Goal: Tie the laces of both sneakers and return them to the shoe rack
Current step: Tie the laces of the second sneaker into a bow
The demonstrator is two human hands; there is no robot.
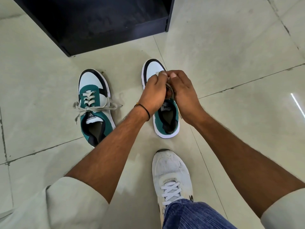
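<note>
Two teal, white and black sneakers stand on the tiled floor, toes pointing away from me. The left sneaker (94,104) has its grey laces (92,107) tied in a bow with loops spread to both sides. Over the right sneaker (165,120) my left hand (154,92) and my right hand (182,91) are pressed together, each pinching a strand of its grey lace (169,88). My hands hide most of that lacing. The black shoe rack (92,22) stands just beyond the sneakers.
My own foot in a worn white sneaker (171,177) with a blue trouser leg (189,214) rests on the floor right behind the right sneaker. Pale floor tiles (239,47) stretch to the right of the rack and around both sneakers.
</note>
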